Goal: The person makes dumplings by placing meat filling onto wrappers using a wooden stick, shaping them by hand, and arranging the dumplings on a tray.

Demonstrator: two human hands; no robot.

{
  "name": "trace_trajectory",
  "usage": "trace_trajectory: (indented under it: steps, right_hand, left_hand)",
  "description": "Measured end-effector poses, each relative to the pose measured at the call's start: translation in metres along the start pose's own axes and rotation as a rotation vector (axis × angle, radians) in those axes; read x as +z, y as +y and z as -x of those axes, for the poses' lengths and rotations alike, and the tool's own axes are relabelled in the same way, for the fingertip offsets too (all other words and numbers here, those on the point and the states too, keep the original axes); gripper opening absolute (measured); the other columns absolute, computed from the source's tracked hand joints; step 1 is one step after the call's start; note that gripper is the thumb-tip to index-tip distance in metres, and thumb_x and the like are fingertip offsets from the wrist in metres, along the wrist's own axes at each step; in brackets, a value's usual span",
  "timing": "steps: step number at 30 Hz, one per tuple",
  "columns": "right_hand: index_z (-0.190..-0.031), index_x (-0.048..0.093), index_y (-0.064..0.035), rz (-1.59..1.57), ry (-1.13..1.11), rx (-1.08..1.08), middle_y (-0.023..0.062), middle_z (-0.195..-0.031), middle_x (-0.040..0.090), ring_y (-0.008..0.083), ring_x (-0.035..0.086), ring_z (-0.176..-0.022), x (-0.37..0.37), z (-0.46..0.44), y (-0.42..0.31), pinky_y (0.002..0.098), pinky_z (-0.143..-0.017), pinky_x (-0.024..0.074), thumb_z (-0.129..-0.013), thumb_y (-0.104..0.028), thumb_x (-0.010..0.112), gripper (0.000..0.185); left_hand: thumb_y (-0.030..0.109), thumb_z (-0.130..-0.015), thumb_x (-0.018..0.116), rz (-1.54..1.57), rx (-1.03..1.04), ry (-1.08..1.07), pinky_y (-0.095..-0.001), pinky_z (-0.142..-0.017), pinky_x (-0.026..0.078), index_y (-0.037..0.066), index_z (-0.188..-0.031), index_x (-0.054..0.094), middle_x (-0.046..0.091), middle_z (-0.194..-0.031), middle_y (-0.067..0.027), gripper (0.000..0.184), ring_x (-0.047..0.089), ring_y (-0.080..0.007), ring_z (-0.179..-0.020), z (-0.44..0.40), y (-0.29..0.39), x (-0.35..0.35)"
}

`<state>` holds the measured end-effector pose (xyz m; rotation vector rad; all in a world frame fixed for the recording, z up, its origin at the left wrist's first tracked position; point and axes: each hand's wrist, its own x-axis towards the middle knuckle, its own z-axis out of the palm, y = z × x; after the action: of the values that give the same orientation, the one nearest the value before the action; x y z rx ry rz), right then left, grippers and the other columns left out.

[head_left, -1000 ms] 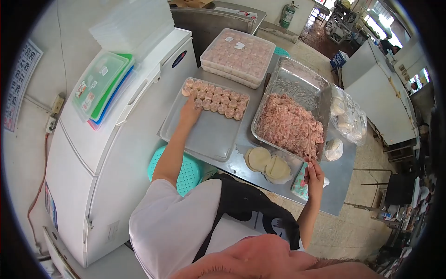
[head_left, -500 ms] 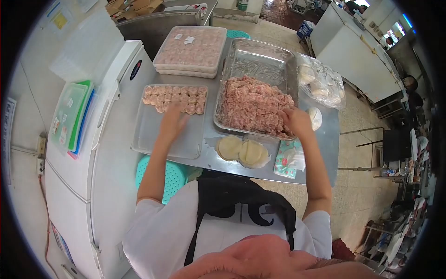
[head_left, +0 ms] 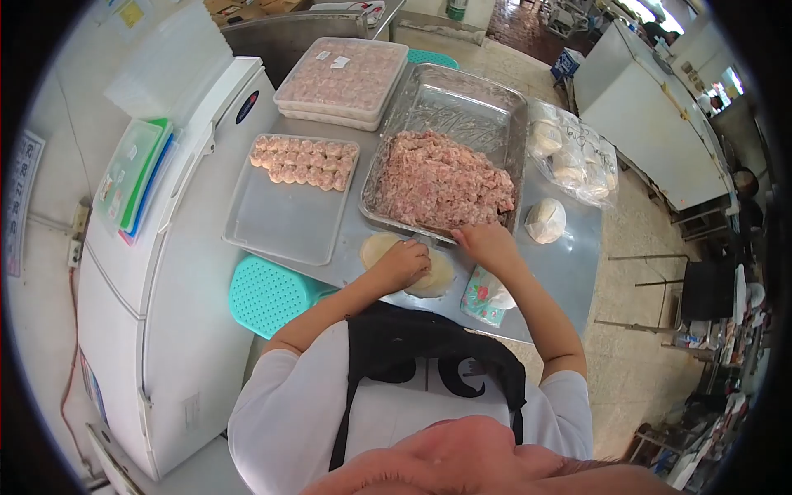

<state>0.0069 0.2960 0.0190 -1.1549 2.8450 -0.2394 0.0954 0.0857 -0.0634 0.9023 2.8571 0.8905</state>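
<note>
My left hand (head_left: 402,266) is over the round dough wrappers (head_left: 431,276), its fingers curled down and pinching at the edge of one. Two piles of these pale wrappers lie side by side at the table's near edge. At the front rim of the deep metal pan (head_left: 371,216), my right hand (head_left: 487,246) is closed beside the ground meat (head_left: 441,181); whatever its fingers hold is hidden. To the left, a shallow plastic tray (head_left: 280,227) carries rows of small filled dumplings (head_left: 305,162) along its far side.
Stacked lidded boxes of dumplings (head_left: 342,78) stand at the back left. On the right are a bag of wrapped white packs (head_left: 569,153), a round white pack (head_left: 545,221) and a flowered packet (head_left: 485,297). A turquoise stool (head_left: 268,293) and white freezer (head_left: 198,247) flank the table.
My left hand has left the dumpling tray and come right and nearer, onto the wrappers. My right hand has moved left and nearer, from the meat's right side to the pan's front rim.
</note>
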Motion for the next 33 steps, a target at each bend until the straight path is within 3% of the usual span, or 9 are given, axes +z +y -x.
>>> trace_trajectory:
  steps: [6,9,12,15,18,21,24,30,33]
  right_hand:
    - [-0.082,0.065,-0.0072,0.132,0.41,-0.077,0.0126,-0.074,0.065,0.0323,0.064,-0.069,-0.037,-0.037,0.039,0.0467,-0.061,0.0508,-0.094,-0.038,0.049,0.037]
    - [-0.083,0.064,-0.0069,0.149,0.152,-0.045,0.0121,-0.072,0.064,0.0324,0.064,-0.067,-0.013,-0.05,0.051,0.0469,-0.06,0.0505,-0.094,-0.035,0.05,0.034]
    - [-0.082,0.064,-0.0062,0.167,0.125,-0.05,0.0125,-0.072,0.064,0.0329,0.064,-0.068,0.008,-0.039,0.047,0.047,-0.059,0.0503,-0.095,-0.034,0.049,0.034]
    - [-0.08,0.066,-0.0066,0.038,0.132,-0.075,0.0146,-0.073,0.066,0.0321,0.066,-0.068,0.005,-0.024,0.044,0.0445,-0.06,0.0518,-0.095,-0.034,0.047,0.036]
    - [-0.08,0.064,-0.0062,-0.066,0.012,-0.074,0.0149,-0.075,0.067,0.0331,0.065,-0.07,0.003,-0.003,0.036,0.045,-0.062,0.0518,-0.096,-0.034,0.046,0.037]
    - [-0.081,0.064,-0.0062,0.033,-0.057,-0.024,0.0142,-0.079,0.067,0.0322,0.065,-0.074,0.011,0.005,0.024,0.0445,-0.065,0.0518,-0.096,-0.033,0.046,0.036]
    - [-0.083,0.064,-0.0059,-0.088,-0.084,0.004,0.0149,-0.077,0.066,0.0321,0.065,-0.074,0.0,-0.002,0.018,0.0444,-0.065,0.0516,-0.095,-0.033,0.047,0.034]
    - [-0.078,0.067,-0.0089,0.228,0.287,-0.166,0.0113,-0.074,0.066,0.0278,0.065,-0.07,-0.027,-0.072,-0.014,0.0416,-0.06,0.0505,-0.089,-0.025,0.054,0.023]
    - [-0.076,0.069,-0.0111,0.526,0.257,-0.168,0.009,-0.076,0.066,0.0227,0.065,-0.071,-0.028,-0.119,-0.027,0.0382,-0.059,0.0499,-0.084,-0.018,0.059,0.015]
  left_hand:
    - [0.021,-0.089,0.06,0.47,-0.248,0.201,-0.0369,-0.083,0.047,0.006,-0.1,0.064,0.062,-0.098,-0.0091,0.019,0.06,-0.0269,-0.093,0.001,0.001,-0.012]
    - [0.022,-0.092,0.058,1.376,-0.556,0.433,-0.0364,-0.079,0.049,0.006,-0.099,0.062,0.064,-0.099,-0.0076,0.018,0.062,-0.0226,-0.092,0.014,-0.015,0.001]
    - [0.023,-0.094,0.055,1.938,-0.582,0.617,-0.0361,-0.082,0.052,0.005,-0.111,0.059,0.064,-0.105,-0.0057,0.025,0.062,-0.019,-0.1,0.018,0.007,-0.038]
    - [0.023,-0.096,0.052,1.712,-0.521,0.671,-0.0374,-0.087,0.052,0.005,-0.122,0.055,0.064,-0.111,-0.0068,0.032,0.061,-0.0208,-0.106,0.035,0.013,-0.056]
    - [0.021,-0.096,0.053,1.574,-0.57,0.452,-0.0387,-0.089,0.051,0.006,-0.122,0.059,0.06,-0.121,-0.0105,0.031,0.061,-0.0247,-0.108,0.053,0.001,-0.077]
    - [0.019,-0.095,0.054,0.496,-0.604,0.297,-0.0369,-0.09,0.049,0.007,-0.115,0.064,0.061,-0.12,-0.0087,0.026,0.062,-0.0253,-0.103,0.051,-0.002,-0.092]
    - [0.017,-0.093,0.055,-0.277,-0.316,0.416,-0.0366,-0.093,0.046,0.006,-0.11,0.067,0.063,-0.116,-0.0122,0.024,0.061,-0.0303,-0.103,0.052,-0.002,-0.105]
    - [0.013,-0.09,0.057,-0.01,-0.306,0.557,-0.0359,-0.089,0.048,0.004,-0.105,0.067,0.066,-0.106,-0.013,0.02,0.062,-0.0307,-0.098,0.059,-0.012,-0.134]
    - [0.013,-0.092,0.055,0.204,-0.365,0.573,-0.0343,-0.085,0.049,0.003,-0.103,0.067,0.067,-0.101,-0.0107,0.019,0.064,-0.0264,-0.093,0.071,-0.019,-0.143]
